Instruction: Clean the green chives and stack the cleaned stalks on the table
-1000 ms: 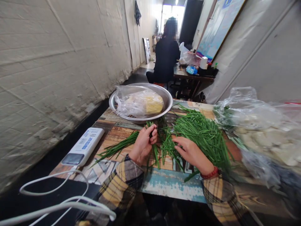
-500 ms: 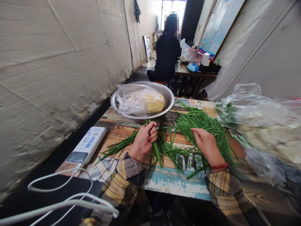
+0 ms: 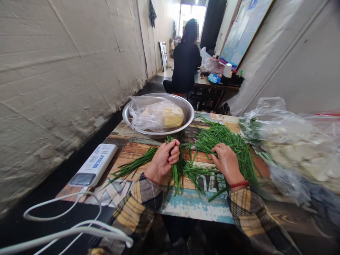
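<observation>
My left hand (image 3: 162,160) is closed around a small bunch of green chives (image 3: 175,169) whose ends hang down toward the table's near edge. My right hand (image 3: 226,161) rests on the big pile of chives (image 3: 225,141) spread over the painted wooden table (image 3: 191,203); its fingers curl into the stalks at the pile's left side. More loose chives (image 3: 135,164) fan out to the left of my left hand. Both sleeves are yellow plaid, and a red bead bracelet sits on my right wrist.
A metal basin (image 3: 186,109) holding a plastic bag with something yellow stands behind the chives. A large clear bag (image 3: 292,141) of pale pieces lies at the right. A white device (image 3: 94,164) with cables sits at left. A person in black (image 3: 186,63) sits at another table beyond.
My right hand moved from the loose stalks at the table's middle up and right onto the big pile. My left hand kept its grip on the bunch, barely shifting.
</observation>
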The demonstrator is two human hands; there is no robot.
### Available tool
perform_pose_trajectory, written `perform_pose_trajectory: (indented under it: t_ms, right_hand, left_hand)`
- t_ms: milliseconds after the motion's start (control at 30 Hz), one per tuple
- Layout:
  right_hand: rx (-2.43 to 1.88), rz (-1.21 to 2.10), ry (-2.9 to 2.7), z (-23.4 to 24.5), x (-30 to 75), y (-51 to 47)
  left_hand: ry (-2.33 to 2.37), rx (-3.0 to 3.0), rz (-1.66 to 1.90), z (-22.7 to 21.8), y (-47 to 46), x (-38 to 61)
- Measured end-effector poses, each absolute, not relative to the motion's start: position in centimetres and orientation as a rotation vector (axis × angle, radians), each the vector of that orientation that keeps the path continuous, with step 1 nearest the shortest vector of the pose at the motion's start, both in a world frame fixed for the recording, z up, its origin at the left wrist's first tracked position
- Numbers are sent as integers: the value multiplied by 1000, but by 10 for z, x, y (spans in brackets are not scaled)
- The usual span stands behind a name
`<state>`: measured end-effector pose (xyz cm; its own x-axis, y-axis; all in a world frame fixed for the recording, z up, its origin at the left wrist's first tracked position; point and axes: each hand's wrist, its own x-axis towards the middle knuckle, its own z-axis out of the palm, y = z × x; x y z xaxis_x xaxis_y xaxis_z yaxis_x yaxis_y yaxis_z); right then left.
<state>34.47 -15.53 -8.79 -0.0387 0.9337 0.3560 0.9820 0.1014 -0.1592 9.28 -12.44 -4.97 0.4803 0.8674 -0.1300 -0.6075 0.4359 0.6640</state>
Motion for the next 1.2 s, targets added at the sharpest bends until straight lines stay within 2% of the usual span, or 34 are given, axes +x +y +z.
perform_pose_trajectory:
  t_ms: [133,333,467,533,733,933,1200]
  right_hand:
    - [-1800,131,-1763,-86,342,-156]
    - [-1505,1063,-1317,-74,332,-159]
    - [-1389,1301,-1197,-72,327,-159]
    - [-1382,1283,-1253,-75,326,-157]
    - [-1511,876,-1554,-86,334,-154]
    - [-1561,837,-1445,-78,345,-155]
    - [-1580,721,-1861,-67,336,-164]
  left_hand:
    - [527,621,952,-52,-125,95]
    - [549,646,941,-54,-124,96]
    - [557,662,942,-52,-125,97]
    - [557,666,944,-52,-124,97]
    - [585,673,950,-53,-123,97]
    - [589,661,947,-55,-122,97]
    - [613,681,955,-55,-121,98]
